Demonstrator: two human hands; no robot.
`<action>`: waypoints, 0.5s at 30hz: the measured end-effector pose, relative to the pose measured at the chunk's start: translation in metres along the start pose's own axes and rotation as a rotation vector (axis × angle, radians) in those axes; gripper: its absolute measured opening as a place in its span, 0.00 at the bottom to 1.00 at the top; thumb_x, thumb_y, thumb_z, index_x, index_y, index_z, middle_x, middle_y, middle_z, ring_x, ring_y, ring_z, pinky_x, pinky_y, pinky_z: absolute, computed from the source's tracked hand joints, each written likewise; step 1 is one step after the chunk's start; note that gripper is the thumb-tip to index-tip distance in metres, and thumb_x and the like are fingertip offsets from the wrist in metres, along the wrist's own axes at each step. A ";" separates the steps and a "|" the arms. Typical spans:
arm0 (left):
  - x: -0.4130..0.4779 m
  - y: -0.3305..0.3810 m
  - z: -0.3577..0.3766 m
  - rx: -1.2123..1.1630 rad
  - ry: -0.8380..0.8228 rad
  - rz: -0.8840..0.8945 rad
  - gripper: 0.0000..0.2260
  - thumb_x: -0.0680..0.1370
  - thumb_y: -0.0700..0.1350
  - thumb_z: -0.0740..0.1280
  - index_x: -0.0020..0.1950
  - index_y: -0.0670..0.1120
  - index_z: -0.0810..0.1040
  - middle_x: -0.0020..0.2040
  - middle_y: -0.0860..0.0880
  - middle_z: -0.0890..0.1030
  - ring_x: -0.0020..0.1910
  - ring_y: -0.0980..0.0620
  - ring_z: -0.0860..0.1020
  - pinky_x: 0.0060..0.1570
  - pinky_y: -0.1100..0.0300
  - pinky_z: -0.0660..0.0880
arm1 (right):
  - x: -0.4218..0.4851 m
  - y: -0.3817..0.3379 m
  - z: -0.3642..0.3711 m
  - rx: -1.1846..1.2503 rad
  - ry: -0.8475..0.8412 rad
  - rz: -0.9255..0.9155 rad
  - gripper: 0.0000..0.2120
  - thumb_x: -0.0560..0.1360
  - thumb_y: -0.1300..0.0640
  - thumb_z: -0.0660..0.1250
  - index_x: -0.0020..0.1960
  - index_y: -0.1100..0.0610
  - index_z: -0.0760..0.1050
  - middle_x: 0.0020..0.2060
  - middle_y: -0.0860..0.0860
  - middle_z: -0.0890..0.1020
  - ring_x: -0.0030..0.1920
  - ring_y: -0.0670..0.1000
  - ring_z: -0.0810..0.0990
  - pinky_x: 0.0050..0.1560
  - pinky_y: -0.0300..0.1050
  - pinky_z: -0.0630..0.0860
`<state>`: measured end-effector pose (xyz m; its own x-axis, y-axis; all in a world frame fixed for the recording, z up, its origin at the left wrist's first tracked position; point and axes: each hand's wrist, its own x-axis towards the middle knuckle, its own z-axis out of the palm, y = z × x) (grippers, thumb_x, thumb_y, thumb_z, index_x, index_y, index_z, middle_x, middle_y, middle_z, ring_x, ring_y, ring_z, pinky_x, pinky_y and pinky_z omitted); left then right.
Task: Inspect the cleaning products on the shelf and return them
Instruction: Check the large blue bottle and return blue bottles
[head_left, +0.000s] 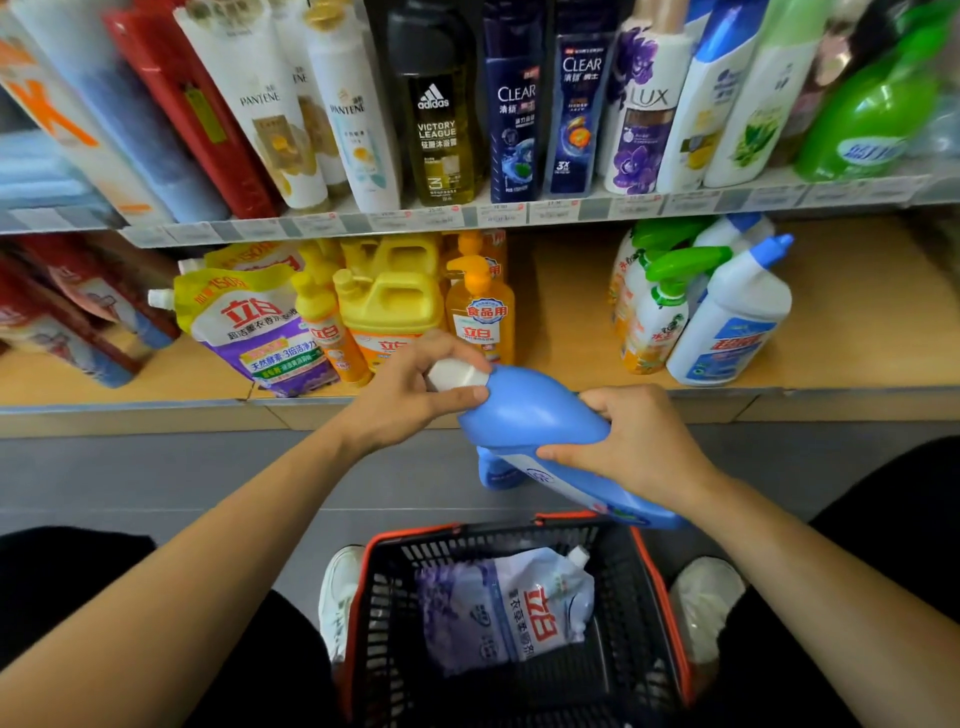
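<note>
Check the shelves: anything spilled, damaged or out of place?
No spill or damage shows. The refill pouch on the lower shelf slumps sideways, and a bare gap sits between the orange pump bottle and the spray bottles.

The black adidas bottle (436, 119) reads VICTORY LEAGUE; left of it a PANTENE bottle (358, 124), right of it a CLEAR bottle (514, 114), then a LUX bottle (644, 114).

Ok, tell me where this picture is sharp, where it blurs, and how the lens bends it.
Head view: sharpest mid-frame, where the adidas bottle and the blue bottle in the left hand and right hand look crisp; the far left of the upper shelf smears into blur; the wide lens fans the top-row bottles outward; light is soft and even, without harsh glare.
</note>
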<state>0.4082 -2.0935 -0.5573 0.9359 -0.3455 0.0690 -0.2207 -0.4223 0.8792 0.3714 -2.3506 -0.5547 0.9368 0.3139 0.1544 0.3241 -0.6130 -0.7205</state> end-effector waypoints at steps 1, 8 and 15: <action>0.000 -0.002 0.006 -0.027 0.046 -0.013 0.09 0.76 0.39 0.75 0.55 0.42 0.82 0.57 0.42 0.79 0.57 0.51 0.78 0.53 0.61 0.76 | 0.000 0.000 0.000 -0.003 0.008 0.004 0.24 0.65 0.53 0.82 0.29 0.66 0.71 0.25 0.60 0.67 0.32 0.50 0.59 0.32 0.45 0.54; 0.008 -0.004 0.039 -0.242 0.389 -0.137 0.10 0.75 0.45 0.74 0.52 0.43 0.78 0.49 0.54 0.82 0.47 0.58 0.80 0.43 0.62 0.77 | -0.002 -0.007 0.001 0.016 0.099 -0.030 0.27 0.64 0.56 0.82 0.27 0.50 0.62 0.23 0.46 0.60 0.31 0.48 0.58 0.29 0.37 0.59; 0.016 -0.001 0.042 -0.677 0.405 -0.283 0.26 0.62 0.50 0.80 0.58 0.46 0.79 0.53 0.44 0.85 0.52 0.47 0.83 0.54 0.49 0.80 | -0.002 0.005 0.005 0.220 0.082 0.086 0.26 0.65 0.53 0.82 0.30 0.66 0.68 0.24 0.56 0.64 0.27 0.45 0.62 0.28 0.42 0.59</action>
<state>0.4122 -2.1338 -0.5770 0.9859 0.0804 -0.1466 0.1291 0.1909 0.9731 0.3699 -2.3502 -0.5619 0.9701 0.2023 0.1339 0.2147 -0.4592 -0.8620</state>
